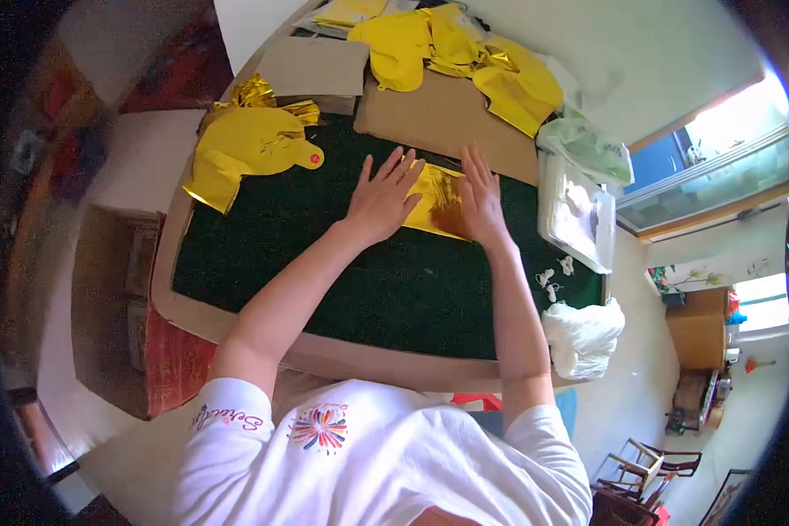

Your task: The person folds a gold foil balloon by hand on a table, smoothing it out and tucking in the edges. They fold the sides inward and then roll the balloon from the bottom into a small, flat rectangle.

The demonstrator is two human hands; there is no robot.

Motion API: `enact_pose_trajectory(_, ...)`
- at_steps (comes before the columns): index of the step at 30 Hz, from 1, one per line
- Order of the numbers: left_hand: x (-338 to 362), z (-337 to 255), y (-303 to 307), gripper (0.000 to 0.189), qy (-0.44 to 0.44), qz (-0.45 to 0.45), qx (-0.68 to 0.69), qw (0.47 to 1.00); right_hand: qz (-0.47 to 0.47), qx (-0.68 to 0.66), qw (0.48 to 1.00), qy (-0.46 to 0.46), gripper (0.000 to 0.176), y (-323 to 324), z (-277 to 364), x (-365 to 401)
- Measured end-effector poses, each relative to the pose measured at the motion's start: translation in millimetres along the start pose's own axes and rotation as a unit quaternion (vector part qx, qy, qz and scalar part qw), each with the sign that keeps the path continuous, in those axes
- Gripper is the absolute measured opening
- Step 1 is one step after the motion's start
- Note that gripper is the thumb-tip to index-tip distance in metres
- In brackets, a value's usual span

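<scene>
A shiny gold foil piece point(431, 195), folded into a flat rectangle, lies on the dark green table covering. My left hand point(382, 198) rests at its left edge, palm down and fingers stretched out. At the right edge my right hand point(482, 200) lies flat over part of the foil, its fingers extended. Neither hand is closed round anything. To the left of my hands is a larger flat yellow foil balloon point(252, 145) with crinkled gold ends and a round tab bearing a red mark.
More yellow foil balloons point(396, 48) lie at the back beside brown cardboard point(451, 118) and a cardboard stack point(314, 66). On the right are a clear plastic box point(579, 210), small white string bundles point(548, 282) and a white string heap point(585, 337). A carton point(114, 307) stands left.
</scene>
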State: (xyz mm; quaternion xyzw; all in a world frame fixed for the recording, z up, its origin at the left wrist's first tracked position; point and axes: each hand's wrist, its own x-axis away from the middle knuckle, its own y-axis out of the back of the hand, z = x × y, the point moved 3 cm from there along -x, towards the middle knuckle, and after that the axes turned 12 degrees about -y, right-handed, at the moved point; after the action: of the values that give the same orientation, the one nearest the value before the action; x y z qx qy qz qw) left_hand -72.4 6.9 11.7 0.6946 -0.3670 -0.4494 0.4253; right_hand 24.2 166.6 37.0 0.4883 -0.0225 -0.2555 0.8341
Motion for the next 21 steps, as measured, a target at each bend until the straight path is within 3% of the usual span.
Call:
enact_pose_trajectory(2,1,1,1,0.055,0.001,0.043,-0.017,0.999,0.027,0.109,0.991,-0.069,0.053,0,-15,2)
enact_pose_trajectory(3,2,2,-1,0.055,0.015,0.074,-0.027,0.997,0.042,0.165,0.984,-0.059,0.054,-4,-15,9)
enact_pose_trajectory(5,2,5,-4,0.056,0.027,0.108,-0.036,0.993,0.036,0.184,0.981,-0.046,0.055,-12,-26,13)
enact_pose_trajectory(9,4,4,-9,0.057,0.023,0.075,-0.046,0.996,0.023,0.240,0.970,-0.004,0.059,-19,-33,17)
enact_pose_trajectory(15,3,7,-4,0.058,0.039,0.096,-0.037,0.994,0.030,0.224,0.973,-0.037,0.057,-15,-27,17)
enact_pose_trajectory(18,-3,18,3,0.054,0.019,0.069,-0.026,0.997,0.005,0.190,0.981,-0.037,0.056,-14,-25,17)
enact_pose_trajectory(19,-12,32,11,0.050,0.021,0.023,-0.013,0.999,0.000,0.188,0.982,-0.034,0.056,-12,-26,16)
enact_pose_trajectory(20,-20,47,21,0.046,0.023,-0.021,0.002,1.000,-0.021,0.100,0.994,-0.041,0.056,-8,-29,16)
enact_pose_trajectory(21,-26,61,35,0.040,-0.014,-0.120,-0.061,0.991,-0.042,0.012,0.998,-0.047,0.056,-4,-32,16)
